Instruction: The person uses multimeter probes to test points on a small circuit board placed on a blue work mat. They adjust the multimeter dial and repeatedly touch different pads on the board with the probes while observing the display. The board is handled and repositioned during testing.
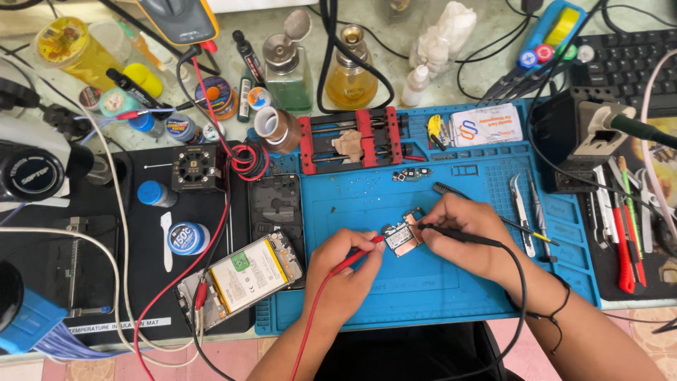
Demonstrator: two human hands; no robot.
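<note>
The left hand (345,264) is pinching a red probe (356,257) and the right hand (462,229) is pinching a black probe (451,234), both closed tight. Their tips are touching the small circuit board (402,238) lying on the blue mat (437,296). The checking looks to be going on, not finished. The tiny board parts are too small to see.

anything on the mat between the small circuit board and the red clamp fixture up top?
Head view: mostly bare blue mat between the circuit board and red clamp fixture. Only tiny scattered screws and a small loose module lie there.
</note>
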